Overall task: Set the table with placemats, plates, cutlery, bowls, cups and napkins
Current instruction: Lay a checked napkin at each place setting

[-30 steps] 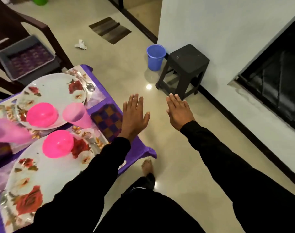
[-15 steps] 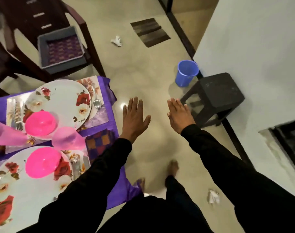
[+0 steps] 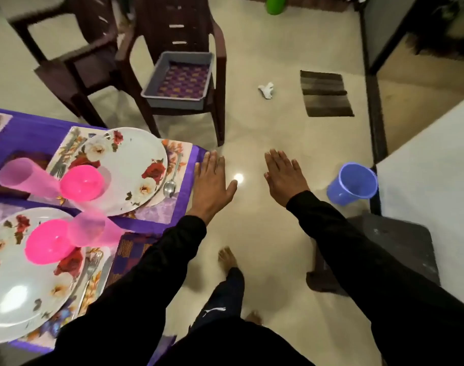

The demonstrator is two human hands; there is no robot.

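Observation:
A purple-clothed table [image 3: 182, 196] fills the left of the head view. On floral placemats [image 3: 176, 147] lie two rose-patterned plates, a far one [image 3: 135, 165] and a near one [image 3: 16, 289]. Each carries a pink bowl [image 3: 81, 182] [image 3: 47, 245]. Pink cups [image 3: 23, 177] [image 3: 93, 231] stand by the plates. A spoon [image 3: 171, 180] lies right of the far plate, and cutlery [image 3: 89, 270] right of the near one. A checked napkin [image 3: 131, 249] sits near the table edge. My left hand [image 3: 212, 183] is flat and empty at the table's right edge. My right hand [image 3: 285, 174] is held flat over the floor, holding nothing.
A brown plastic chair [image 3: 217, 75] beyond the table holds a grey tray [image 3: 156, 83] lined with checked cloth. A blue cup [image 3: 353, 184] stands on the floor by a dark stool [image 3: 400, 244]. Crumpled paper [image 3: 266, 89] and a striped mat [image 3: 324, 93] lie on the floor. A white wall is at right.
The view swung left and up as I stepped, bringing the chair and tray to the centre. Both hands stay flat and empty, the left now nearer the table edge.

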